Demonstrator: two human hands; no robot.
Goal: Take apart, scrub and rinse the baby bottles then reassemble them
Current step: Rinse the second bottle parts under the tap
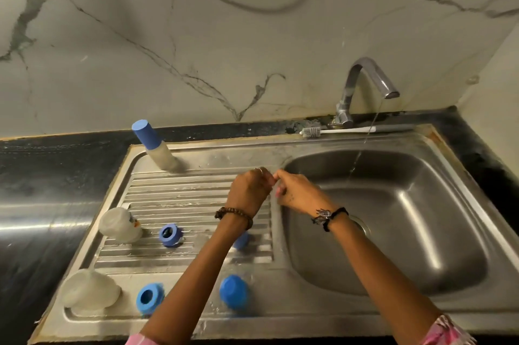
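This is a home kitchen. A steel sink (387,221) with a ribbed drainboard (196,204) is set into a dark worktop (56,159), and a chrome tap (362,89) at the back runs a thin stream of water into the bowl. The wall (196,35) behind is veined marble-look tile. A bottle brush (354,130) lies along the sink's rear ledge. Baby bottle parts stand on the drainboard: blue rings (169,235), a blue cap (234,292) and clear bottles (120,224).

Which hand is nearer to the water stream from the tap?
The right hand. It is at the basin's left edge, left of the stream. The left hand is farther left, over the ribbed drainboard.
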